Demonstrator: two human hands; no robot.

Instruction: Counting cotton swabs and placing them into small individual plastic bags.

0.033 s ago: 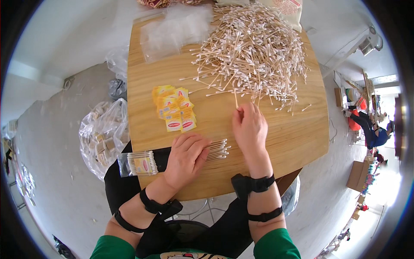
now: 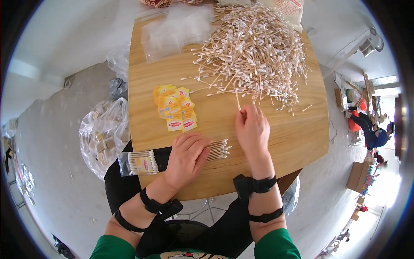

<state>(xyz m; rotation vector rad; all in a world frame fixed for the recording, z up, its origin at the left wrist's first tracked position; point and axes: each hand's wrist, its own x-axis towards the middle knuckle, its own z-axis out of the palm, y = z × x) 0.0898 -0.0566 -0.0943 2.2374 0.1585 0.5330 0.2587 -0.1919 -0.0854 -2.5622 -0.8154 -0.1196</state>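
My left hand is closed over a fanned row of cotton swabs, whose white tips stick out to its right; its palm hides their other ends. To its right, my right hand pinches a single cotton swab, its tip pointing toward the pile. A large loose pile of cotton swabs covers the far right of the table. At the left table edge, a packet of swabs with a yellow label lies beside my left wrist. Yellow label cards overlap in a stack beyond my left hand.
Clear flat plastic bags lie at the far left of the wooden table. A transparent sack of small packs stands on the floor at left. A pale cloth bag sits behind the pile. Another person sits far right.
My right hand has shifted slightly to the right, with the cotton swab in its pinch. The left hand keeps its place on the row.
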